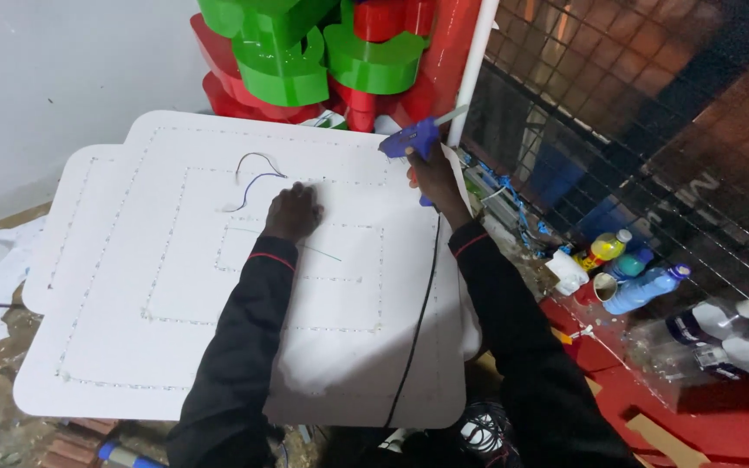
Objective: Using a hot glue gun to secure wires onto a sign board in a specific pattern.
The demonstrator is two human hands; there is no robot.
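A: Where's the big white foam board (218, 329) with dotted square outlines?
B: Filling the frame's centre-left.
A: And the hands?
B: Left hand (293, 212) presses closed on thin wires (251, 180) at upper centre; right hand (433, 178) grips a blue glue gun (411, 139)

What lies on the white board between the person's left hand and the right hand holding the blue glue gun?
In the head view, only bare white board with a dotted line of small lights separates the left hand from the right hand gripping the glue gun.

The left hand (292, 211) rests on the board (132, 347) near its far edge; the right hand (433, 178) holds a glue gun (411, 139) over the far right corner; bottles (643, 282) lie right.
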